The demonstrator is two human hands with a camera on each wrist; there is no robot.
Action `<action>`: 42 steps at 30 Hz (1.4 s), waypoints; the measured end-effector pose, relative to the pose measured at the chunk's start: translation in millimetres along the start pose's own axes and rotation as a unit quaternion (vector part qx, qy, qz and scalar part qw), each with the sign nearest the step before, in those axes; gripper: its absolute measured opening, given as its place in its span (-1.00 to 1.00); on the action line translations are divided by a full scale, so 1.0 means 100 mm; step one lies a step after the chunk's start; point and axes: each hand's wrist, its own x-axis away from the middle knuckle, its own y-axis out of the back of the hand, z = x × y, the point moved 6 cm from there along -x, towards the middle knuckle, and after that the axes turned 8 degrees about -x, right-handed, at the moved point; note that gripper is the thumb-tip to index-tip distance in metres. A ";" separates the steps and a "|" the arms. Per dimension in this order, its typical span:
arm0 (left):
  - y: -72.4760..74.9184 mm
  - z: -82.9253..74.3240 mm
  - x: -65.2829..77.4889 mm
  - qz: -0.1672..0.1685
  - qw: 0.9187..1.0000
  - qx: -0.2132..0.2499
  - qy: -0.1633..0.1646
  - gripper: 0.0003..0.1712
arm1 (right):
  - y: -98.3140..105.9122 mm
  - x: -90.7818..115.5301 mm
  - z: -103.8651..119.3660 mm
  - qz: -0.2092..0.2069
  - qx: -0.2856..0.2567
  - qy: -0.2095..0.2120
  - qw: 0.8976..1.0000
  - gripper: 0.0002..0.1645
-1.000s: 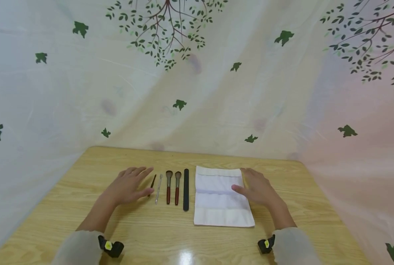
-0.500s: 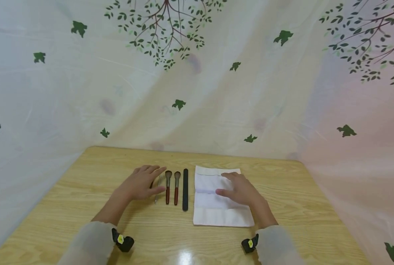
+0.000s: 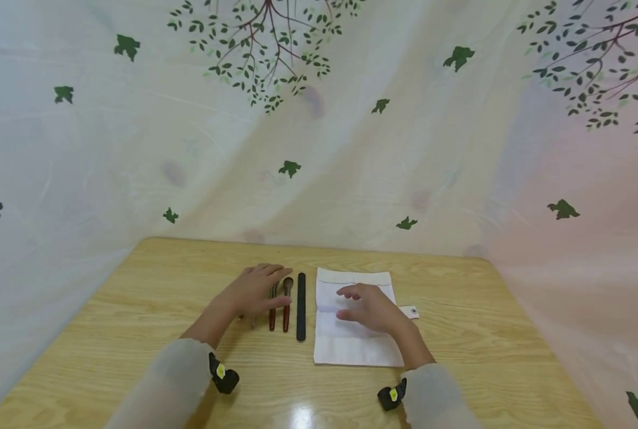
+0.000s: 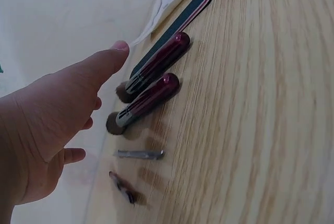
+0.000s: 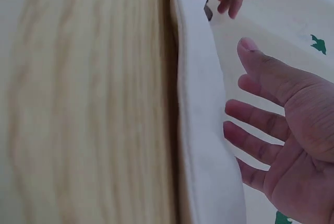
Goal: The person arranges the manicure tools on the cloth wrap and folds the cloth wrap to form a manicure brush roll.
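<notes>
Spread wide above a row of grooming tools on a wood-grain table (image 3: 491, 333), a left hand (image 3: 254, 292) with thumb and index finger well apart and nothing held. Directly below the gap between that thumb and index finger, as seen from overhead, the right makeup brush (image 4: 155, 66), flat on the wood with bristles facing away from the person and reddish handle toward the person. Just to its left and partly screened by the same hand, the left makeup brush (image 4: 143, 104), parallel, apart from its twin, long axis likewise running near to far and crossed by the outstretched thumb. Nearer to both brushes by a clear margin, the left hand; on the far side of a dark nail file (image 3: 301, 307), well away, the right hand (image 3: 369, 308), fingers parted and loosely bent, nothing in its grasp, poised over a white fabric pouch (image 3: 330, 336) laid flat with its snap tab (image 3: 409, 311) jutting out to the right. Contact between the left fingers and the brushes, or the right hand and the fabric: impossible to confirm. Farther left along the row, beside the brushes, a slim silvery tool (image 4: 140, 154) and a small dark tool (image 4: 122, 187).
</notes>
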 end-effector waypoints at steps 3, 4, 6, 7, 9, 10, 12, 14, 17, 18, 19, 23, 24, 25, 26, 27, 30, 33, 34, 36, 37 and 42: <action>-0.02 -0.02 -0.06 0.005 1.000 0.024 0.000 -0.14 | -0.05 -0.03 0.04 0.012 -0.018 0.014 1.000 -0.45; -0.02 -0.03 -0.08 0.007 0.999 0.032 0.000 -0.14 | -0.06 -0.04 0.04 0.016 -0.025 0.016 0.999 -0.45; -0.03 -0.05 -0.11 0.013 0.999 0.044 0.001 -0.13 | -0.09 -0.05 0.06 0.026 -0.039 0.022 0.999 -0.45; -0.04 -0.05 -0.13 0.017 0.999 0.047 0.003 -0.12 | -0.09 -0.06 0.06 0.030 -0.045 0.022 0.998 -0.45; -0.05 -0.06 -0.16 0.020 0.999 0.050 0.002 -0.12 | -0.10 -0.08 0.06 0.035 -0.055 0.027 0.997 -0.45; -0.05 -0.07 -0.18 0.020 0.998 0.052 0.001 -0.12 | -0.10 -0.08 0.06 0.037 -0.060 0.029 0.997 -0.46; -0.06 -0.07 -0.21 0.023 0.998 0.055 0.001 -0.12 | -0.11 -0.10 0.05 0.041 -0.060 0.035 0.997 -0.47; -0.07 -0.07 -0.24 0.027 0.998 0.058 0.004 -0.12 | -0.12 -0.12 0.03 0.045 -0.058 0.040 0.996 -0.49; -0.10 -0.07 -0.28 0.036 0.997 0.062 0.015 -0.11 | -0.15 -0.16 0.00 0.054 -0.054 0.045 0.996 -0.53; -0.10 -0.06 -0.29 0.037 0.997 0.065 0.018 -0.11 | -0.16 -0.17 -0.01 0.058 -0.054 0.046 0.996 -0.54; -0.11 -0.06 -0.30 0.040 0.997 0.067 0.022 -0.11 | -0.17 -0.18 -0.02 0.061 -0.054 0.048 0.996 -0.55; -0.15 -0.05 -0.35 0.047 0.996 0.074 0.033 -0.10 | -0.19 -0.20 -0.05 0.068 -0.059 0.047 0.995 -0.58; -0.16 -0.05 -0.36 0.047 0.995 0.076 0.032 -0.10 | -0.19 -0.20 -0.05 0.069 -0.061 0.047 0.995 -0.59; -0.17 -0.05 -0.37 0.049 0.995 0.077 0.033 -0.10 | -0.19 -0.21 -0.06 0.069 -0.064 0.046 0.994 -0.61; -0.18 -0.04 -0.38 0.050 0.995 0.078 0.035 -0.10 | -0.19 -0.21 -0.06 0.071 -0.066 0.046 0.994 -0.62; -0.19 -0.04 -0.39 0.050 0.995 0.080 0.035 -0.10 | -0.20 -0.21 -0.06 0.073 -0.068 0.046 0.994 -0.63; -0.20 -0.04 -0.41 0.050 0.994 0.090 0.032 -0.11 | -0.20 -0.21 -0.08 0.075 -0.070 0.047 0.994 -0.67; -0.21 -0.05 -0.44 0.053 0.993 0.099 0.028 -0.10 | -0.22 -0.23 -0.10 0.074 -0.068 0.051 0.994 -0.70; -0.21 -0.05 -0.45 0.055 0.993 0.100 0.027 -0.10 | -0.22 -0.23 -0.10 0.073 -0.066 0.055 0.994 -0.71; -0.22 -0.06 -0.46 0.059 0.993 0.100 0.026 -0.09 | -0.22 -0.24 -0.11 0.070 -0.060 0.058 0.994 -0.72; -0.21 -0.07 -0.47 0.060 0.993 0.102 0.025 -0.09 | -0.23 -0.24 -0.11 0.069 -0.057 0.061 0.994 -0.73; -0.21 -0.07 -0.50 0.065 0.992 0.103 0.021 -0.09 | -0.24 -0.26 -0.10 0.060 -0.050 0.065 0.995 -0.77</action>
